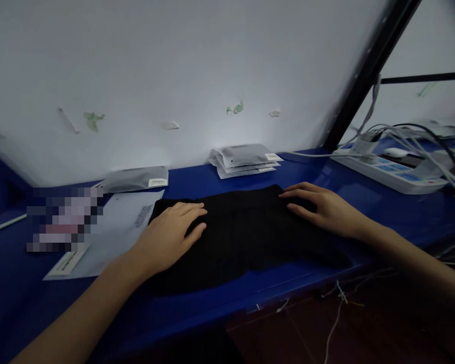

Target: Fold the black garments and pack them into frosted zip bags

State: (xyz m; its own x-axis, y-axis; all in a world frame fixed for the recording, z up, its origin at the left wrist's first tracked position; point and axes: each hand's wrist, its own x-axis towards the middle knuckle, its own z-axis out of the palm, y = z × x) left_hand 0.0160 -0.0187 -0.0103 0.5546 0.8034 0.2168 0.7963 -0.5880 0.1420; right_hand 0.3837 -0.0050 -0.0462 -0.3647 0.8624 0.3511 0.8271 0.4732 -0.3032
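A black piece of folded cloth, perhaps a garment point(238, 232), lies spread on the blue table point(220, 313) in front of me. My left hand point(174, 230) rests flat on its left end, palm down, fingers stretched out toward the right. At the upper right corner of the cloth, my right hand point(318, 207) touches the edge with its fingertips, fingers apart. Left of the cloth lies a flat pale plastic bag point(109, 227) with a barcode label; my left hand and forearm cover part of its right side.
A stack of several packed grey bags point(246, 157) sits by the white wall, with another packed bag point(136, 179) to its left. A blurred-out object point(66, 220) lies far left. The right side holds a white power strip point(394, 169) with tangled cables point(420, 144).
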